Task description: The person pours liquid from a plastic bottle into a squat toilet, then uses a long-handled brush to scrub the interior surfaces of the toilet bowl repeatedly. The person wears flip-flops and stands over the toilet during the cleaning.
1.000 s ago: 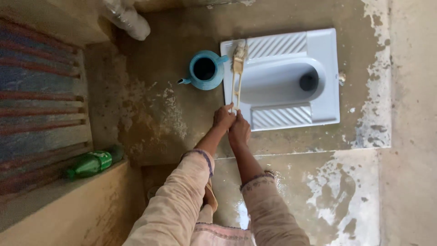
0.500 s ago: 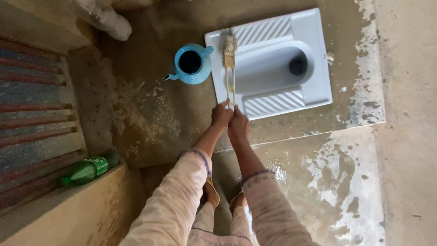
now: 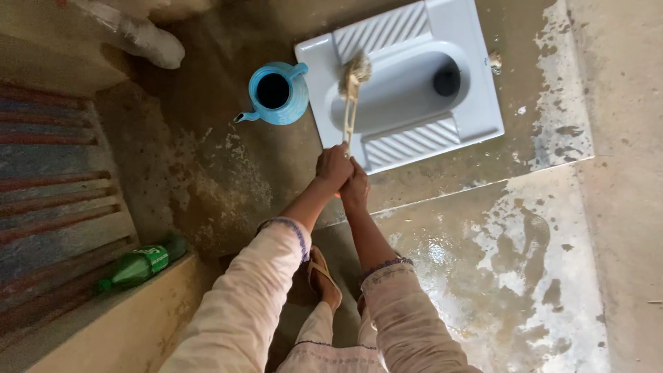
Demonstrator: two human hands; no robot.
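Head view, looking straight down: nearest are the person's pale sleeves and a sandalled foot (image 3: 324, 276) planted on the wet concrete floor (image 3: 511, 276). Both arms reach forward and meet at the end of a long-handled brush (image 3: 351, 103). The left hand (image 3: 333, 168) is wrapped tight around the handle's near end, and the right hand (image 3: 356, 188) is closed just below it, pressed against the left; both fists look fully shut on the handle, with no slack showing.

Off to the left, a green plastic bottle (image 3: 138, 266) lies on its side on a raised ledge beside a ribbed, striped surface (image 3: 55, 200).

Farther out, the handle runs up to the bristle head, which rests on the near rim of the pale blue squat toilet pan (image 3: 469, 117), at the edge of the bowl and beside one ridged footrest. Just left of the pan stands a blue spouted water pot (image 3: 276, 93), close to it but whether touching I cannot tell. A crumpled clear plastic bag (image 3: 138, 34) lies in the far corner.

As for the scrubbing, I'd judge it mid-way: the pan looks fairly clean and wet, the floor round it is splashed and patchy, and the brush is at the rim rather than down by the drain hole, so the deeper bowl seems left to do.
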